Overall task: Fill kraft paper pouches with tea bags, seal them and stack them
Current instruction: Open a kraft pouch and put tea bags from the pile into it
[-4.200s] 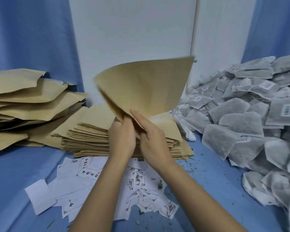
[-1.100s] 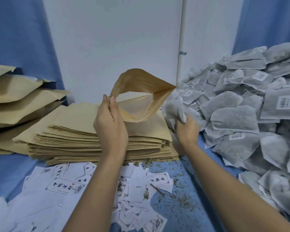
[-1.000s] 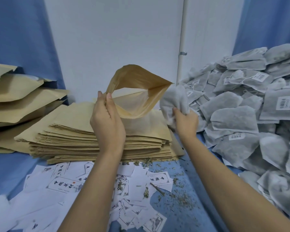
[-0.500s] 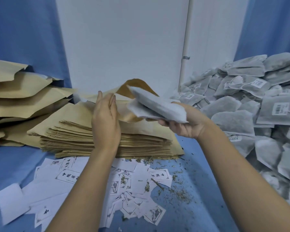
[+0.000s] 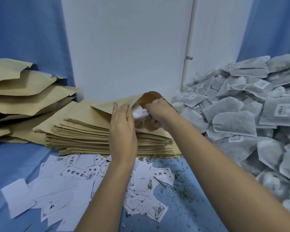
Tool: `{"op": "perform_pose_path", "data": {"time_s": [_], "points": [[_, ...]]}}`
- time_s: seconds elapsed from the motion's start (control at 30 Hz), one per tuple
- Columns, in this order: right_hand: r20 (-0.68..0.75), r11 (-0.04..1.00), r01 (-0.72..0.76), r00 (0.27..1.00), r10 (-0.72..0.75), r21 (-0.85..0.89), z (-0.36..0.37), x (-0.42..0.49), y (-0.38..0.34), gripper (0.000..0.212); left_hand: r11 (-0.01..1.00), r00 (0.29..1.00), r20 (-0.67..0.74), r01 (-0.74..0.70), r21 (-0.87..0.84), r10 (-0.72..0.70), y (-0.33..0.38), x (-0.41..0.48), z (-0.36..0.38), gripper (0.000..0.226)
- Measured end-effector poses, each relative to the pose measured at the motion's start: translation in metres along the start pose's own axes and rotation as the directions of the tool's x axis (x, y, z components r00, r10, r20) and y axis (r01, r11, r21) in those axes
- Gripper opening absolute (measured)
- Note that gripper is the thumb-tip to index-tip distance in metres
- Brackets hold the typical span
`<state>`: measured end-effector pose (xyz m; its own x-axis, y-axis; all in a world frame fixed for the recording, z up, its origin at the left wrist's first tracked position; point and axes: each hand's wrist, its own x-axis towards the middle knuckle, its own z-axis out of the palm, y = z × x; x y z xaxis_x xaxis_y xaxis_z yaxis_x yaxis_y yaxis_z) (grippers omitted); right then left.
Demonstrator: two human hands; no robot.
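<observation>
Standing by the table (image 5: 182, 210), I see the work gathered at the centre of the frame. The open pouch (image 5: 149, 97) lies tilted over the stack of flat pouches (image 5: 90, 131), its mouth turned to the right and its body running leftward and slightly away across the stack. The left hand (image 5: 122, 129) stands at the near lip of that mouth with fingers upright against the paper. Its thumb is hidden, so I judge rather than see that its grip pinches the lip to keep it spread. The right hand (image 5: 157, 113) is at the mouth, its grip closed round a crumpled white tea bag (image 5: 139, 113) whose leading end is just inside the opening, right beside the left hand's fingers. The bag therefore lies to the left of the right hand, and the pouch's long axis carries on in that direction, so the coming push looks to be leftward and deeper, with the right hand doing it. The lip could fold or the bag bunch at the opening. The heap of tea bags (image 5: 233, 121) fills the right side, the filled pouches (image 5: 23, 94) sit at the left edge, and paper labels (image 5: 74, 174) litter the foreground.
</observation>
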<state>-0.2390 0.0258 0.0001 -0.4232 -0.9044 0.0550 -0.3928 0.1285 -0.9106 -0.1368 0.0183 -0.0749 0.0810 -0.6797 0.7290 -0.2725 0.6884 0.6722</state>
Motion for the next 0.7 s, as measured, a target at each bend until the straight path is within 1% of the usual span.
{"op": "perform_pose_path", "data": {"time_s": [0.03,0.07,0.1,0.13,0.17,0.2,0.23,0.3,0.33,0.37,0.4,0.43,0.47,0.57,0.63,0.7], "points": [[0.04,0.986,-0.078,0.997,0.073,0.146,0.005,0.001,0.0,0.021,1.0,1.0,-0.006,0.01,-0.009,-0.01,0.002,-0.002,0.001,0.038],[0.112,0.939,-0.162,0.985,0.134,0.304,0.009,0.0,-0.001,0.02,1.0,1.0,-0.005,0.014,-0.014,-0.014,0.003,-0.004,0.002,0.037],[0.206,0.857,-0.243,0.965,0.165,0.454,0.011,-0.002,-0.003,0.021,1.0,1.0,0.003,0.015,-0.016,-0.015,0.004,-0.006,0.002,0.037],[0.278,0.782,-0.292,0.947,0.158,0.551,0.012,-0.005,-0.004,0.022,1.0,1.0,0.012,0.017,-0.016,-0.017,0.004,-0.007,0.003,0.037],[0.32,0.746,-0.302,0.939,0.126,0.593,0.012,-0.006,-0.003,0.021,1.0,1.0,0.018,0.021,-0.016,-0.021,0.004,-0.007,0.002,0.037],[0.323,0.768,-0.285,0.94,0.108,0.574,0.01,-0.006,-0.002,0.021,1.0,0.999,0.02,0.026,-0.015,-0.026,0.004,-0.007,0.001,0.038],[0.281,0.834,-0.243,0.953,0.111,0.495,0.008,-0.008,-0.001,0.023,0.999,0.999,0.021,0.031,-0.013,-0.031,0.003,-0.006,0.0,0.039],[0.101,0.961,-0.104,0.992,0.08,0.256,0.005,-0.012,0.001,0.031,0.999,0.999,0.029,0.037,-0.002,-0.037,0.001,-0.004,-0.003,0.039],[-0.005,0.991,-0.02,1.0,0.021,0.129,0.003,-0.013,0.002,0.033,0.999,0.999,0.032,0.037,0.004,-0.037,0.0,-0.003,-0.004,0.04],[-0.1,0.997,0.07,0.992,-0.071,-0.011,0.003,-0.015,0.003,0.032,0.999,0.999,0.031,0.038,0.005,-0.038,0.0,-0.002,-0.004,0.04],[-0.156,0.98,0.14,0.975,-0.161,-0.143,0.005,-0.016,0.004,0.031,0.999,0.999,0.025,0.041,0.001,-0.041,0.0,-0.002,-0.004,0.041],[-0.173,0.959,0.181,0.96,-0.22,-0.217,0.007,-0.016,0.006,0.03,0.999,0.999,0.019,0.045,-0.004,-0.045,0.0,-0.003,-0.003,0.041],[-0.158,0.95,0.196,0.958,-0.238,-0.245,0.01,-0.015,0.007,0.027,0.999,0.999,0.016,0.047,-0.007,-0.047,0.001,-0.004,-0.003,0.041],[-0.046,0.946,0.186,0.978,-0.205,-0.265,0.019,-0.008,0.007,0.02,0.999,0.999,0.013,0.038,0.0,-0.038,0.003,-0.008,-0.001,0.039],[0.06,0.927,0.199,0.98,-0.19,-0.317,0.023,-0.002,0.007,0.023,0.999,0.999,0.002,0.034,0.001,-0.034,0.005,-0.009,0.0,0.039],[0.159,0.883,0.245,0.968,-0.196,-0.401,0.026,0.004,0.006,0.029,0.999,0.999,-0.006,0.035,-0.001,-0.035,0.006,-0.011,0.001,0.04]]}}
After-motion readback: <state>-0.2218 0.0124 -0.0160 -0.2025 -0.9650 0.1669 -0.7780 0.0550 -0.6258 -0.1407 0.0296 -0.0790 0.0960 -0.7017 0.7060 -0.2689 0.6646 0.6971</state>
